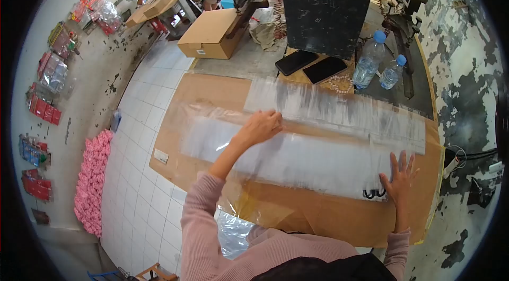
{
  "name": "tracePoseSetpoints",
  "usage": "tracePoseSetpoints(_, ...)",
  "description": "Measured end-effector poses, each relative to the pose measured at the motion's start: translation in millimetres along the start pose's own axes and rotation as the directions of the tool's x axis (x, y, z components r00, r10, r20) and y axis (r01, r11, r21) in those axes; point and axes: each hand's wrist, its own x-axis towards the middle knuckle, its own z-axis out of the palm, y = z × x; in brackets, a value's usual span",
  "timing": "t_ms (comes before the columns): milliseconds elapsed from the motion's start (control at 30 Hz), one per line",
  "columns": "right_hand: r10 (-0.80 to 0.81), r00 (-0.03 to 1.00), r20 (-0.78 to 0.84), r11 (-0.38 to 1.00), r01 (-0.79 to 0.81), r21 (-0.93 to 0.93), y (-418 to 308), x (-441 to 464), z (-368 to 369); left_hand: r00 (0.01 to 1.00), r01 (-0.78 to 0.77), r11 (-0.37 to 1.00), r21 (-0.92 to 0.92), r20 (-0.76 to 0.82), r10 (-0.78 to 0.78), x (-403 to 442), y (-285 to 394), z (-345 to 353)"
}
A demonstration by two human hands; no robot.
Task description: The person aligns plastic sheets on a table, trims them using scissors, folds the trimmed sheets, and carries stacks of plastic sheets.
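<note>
A long, pale translucent stack of plastic sleeves [302, 159] lies across brown paper in front of me. My left hand [263, 126] is closed at its far edge, with the fingers curled on a fold of clear plastic film [212, 113]. My right hand [400, 175] lies flat with fingers spread at the stack's right end. Beside that hand, two black hook-shaped marks or pieces [374, 193] show at the near right corner. Behind, a second stack of clear plastic sleeves [339, 106] lies partly alongside the first.
Two phones [296, 62], a beaded string [339, 84] and two water bottles [369, 59] sit at the back. A dark machine plate [323, 16] rises behind them. A cardboard box [209, 34] stands back left. Brown paper [185, 90] covers the table. Other people are farther off.
</note>
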Motion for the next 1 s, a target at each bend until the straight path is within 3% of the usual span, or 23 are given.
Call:
tracePoseSetpoints(33, 0.006, 1.000, -0.022, 0.998, -0.005, 0.056, -1.9, -4.6, 4.5, 0.998, 0.070, 0.975, -0.210, 0.017, -0.068, -11.0, 9.8, -7.4)
tracePoseSetpoints(133, 0.017, 1.000, -0.026, 0.988, -0.013, 0.153, 21.4, -6.4, 9.7, 0.959, 0.216, 0.927, -0.305, 0.245, -0.143, -15.8, 41.6, 8.0)
tracePoseSetpoints(233, -0.001, 1.000, 0.008, 0.979, -0.001, 0.203, 16.8, -4.5, 7.8, 0.982, -0.174, 0.978, 0.118, -0.060, 0.181, -41.5, 40.2, 33.1)
tracePoseSetpoints(333, 0.004, 0.999, 0.050, 0.991, -0.011, 0.137, 15.2, -5.4, 9.8, 0.969, -0.178, 0.979, 0.097, 0.188, 0.158, -52.8, 44.0, 33.8)
tracePoseSetpoints(433, 0.021, 0.995, 0.101, 0.997, -0.029, 0.074, 21.3, -6.2, 12.6, 0.949, -0.159, 0.938, 0.307, 0.310, 0.060, -57.8, 33.8, 25.2)
tracePoseSetpoints(567, 0.145, 0.931, 0.336, 0.989, -0.137, -0.046, -0.5, 12.8, -23.2, 0.971, -0.126, 0.975, 0.183, 0.225, 0.084, -62.4, 7.9, 41.9)
tracePoseSetpoints(667, 0.150, 0.903, 0.402, 0.964, -0.044, -0.261, -18.4, 34.0, -41.8, 0.984, -0.137, 0.989, 0.064, 0.120, 0.129, -68.0, 4.0, 57.0)
tracePoseSetpoints(767, -0.234, 0.931, 0.281, 0.972, 0.225, 0.066, -64.3, 73.0, -62.1, 0.980, -0.198, 0.980, 0.000, -0.028, 0.198, -76.8, -4.7, 70.1)
tracePoseSetpoints(833, -0.559, 0.829, 0.015, 0.751, 0.498, 0.434, -128.3, 111.9, -71.4, 0.982, -0.188, 0.982, -0.003, -0.007, 0.188, -76.5, -8.5, 73.1)
tracePoseSetpoints(900, -0.723, 0.669, -0.171, 0.474, 0.661, 0.582, -222.7, 144.4, -86.5, 0.981, -0.193, 0.980, -0.043, -0.003, 0.193, -76.4, -11.1, 74.5)
tracePoseSetpoints(933, -0.771, 0.609, -0.185, 0.369, 0.665, 0.649, -274.9, 158.0, -94.9, 0.981, -0.195, 0.979, -0.062, -0.010, 0.194, -75.6, -12.3, 77.2)
tracePoseSetpoints(967, -0.811, 0.578, -0.091, 0.339, 0.592, 0.731, -323.4, 179.1, -88.4, 0.981, -0.194, 0.978, -0.077, -0.017, 0.193, -74.2, -14.3, 82.0)
tracePoseSetpoints(1000, -0.839, 0.542, -0.054, 0.353, 0.616, 0.705, -376.3, 195.8, -87.1, 0.980, -0.197, 0.978, -0.062, -0.019, 0.196, -70.0, -16.7, 90.0)
